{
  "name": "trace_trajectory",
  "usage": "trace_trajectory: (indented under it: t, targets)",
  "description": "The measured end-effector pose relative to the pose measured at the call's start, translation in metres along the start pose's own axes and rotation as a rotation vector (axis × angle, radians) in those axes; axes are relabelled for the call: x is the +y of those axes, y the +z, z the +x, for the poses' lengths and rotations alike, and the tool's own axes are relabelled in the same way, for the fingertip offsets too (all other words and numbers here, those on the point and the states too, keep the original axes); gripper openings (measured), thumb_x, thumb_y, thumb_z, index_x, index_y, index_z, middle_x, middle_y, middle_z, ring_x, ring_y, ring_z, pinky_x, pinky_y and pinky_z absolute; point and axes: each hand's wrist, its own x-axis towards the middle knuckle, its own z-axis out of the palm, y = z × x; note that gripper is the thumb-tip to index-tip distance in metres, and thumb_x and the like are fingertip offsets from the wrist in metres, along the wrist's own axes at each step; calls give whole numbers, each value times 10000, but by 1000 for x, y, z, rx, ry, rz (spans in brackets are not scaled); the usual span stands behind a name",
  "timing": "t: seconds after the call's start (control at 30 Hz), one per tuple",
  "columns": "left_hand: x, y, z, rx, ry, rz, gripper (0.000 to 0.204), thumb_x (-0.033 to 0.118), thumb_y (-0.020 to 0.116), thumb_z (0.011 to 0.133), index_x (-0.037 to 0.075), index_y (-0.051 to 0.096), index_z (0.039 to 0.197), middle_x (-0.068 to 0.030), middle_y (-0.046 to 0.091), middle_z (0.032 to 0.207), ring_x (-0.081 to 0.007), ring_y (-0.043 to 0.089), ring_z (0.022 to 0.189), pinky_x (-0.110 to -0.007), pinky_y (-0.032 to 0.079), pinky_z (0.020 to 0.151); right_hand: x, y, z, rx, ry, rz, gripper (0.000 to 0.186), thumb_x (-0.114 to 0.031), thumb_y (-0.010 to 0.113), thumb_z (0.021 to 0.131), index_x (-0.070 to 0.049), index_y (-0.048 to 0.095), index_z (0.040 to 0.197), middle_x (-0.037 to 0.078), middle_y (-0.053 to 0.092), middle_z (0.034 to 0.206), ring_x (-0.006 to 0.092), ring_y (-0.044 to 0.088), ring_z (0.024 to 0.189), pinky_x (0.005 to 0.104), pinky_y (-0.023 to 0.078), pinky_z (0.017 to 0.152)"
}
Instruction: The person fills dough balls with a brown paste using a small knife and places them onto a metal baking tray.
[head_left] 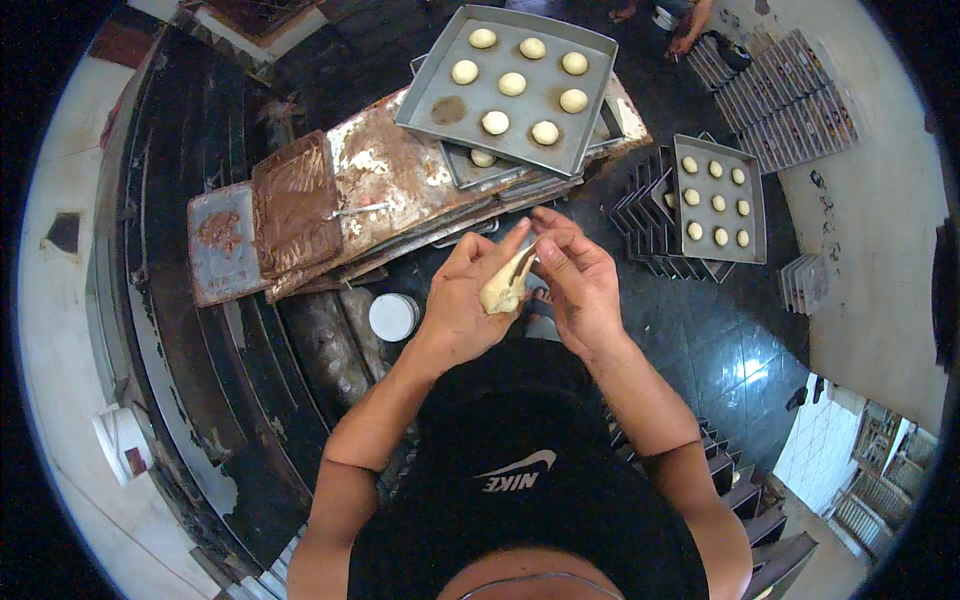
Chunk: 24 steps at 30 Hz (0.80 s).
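One dark-streaked dough piece, nearer you than the large tray: left grip cradling it, right grip pinched on its tip; likely best closed evenly.

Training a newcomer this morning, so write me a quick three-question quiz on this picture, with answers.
1. How many dough balls sit on the uppermost large gray tray at the top of the picture?
2. True or false: the white tub is to the left of the person's left hand.
3. What is the left hand holding? A) a whisk B) a piece of pale dough with brown on it C) a folded towel

Key: 1. Eight. 2. True. 3. B.
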Motion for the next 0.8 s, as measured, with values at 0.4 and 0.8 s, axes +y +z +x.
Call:
trace_trajectory:
  t: [0.4,0.8]
  targets:
    - [-34,-52,18,78,438,138,550,172,821,737,101,714,1272,-140,638,1323,-303,682,1072,-358,532,867,-7,84,-16,-36,-553,-767,203,-50,869,727,-60,736,880,83,590,928,253,631,910,367,535,749]
    - [-77,-161,9,-65,624,-44,394,125,758,784,-5,683,1149,-178,670,1276,-348,675,1172,-441,511,1000,24,177,-22,-53,-819,-1133,259,-68,840,745,-34,723,974,86,585,1021,230,553,965,378,479,827]
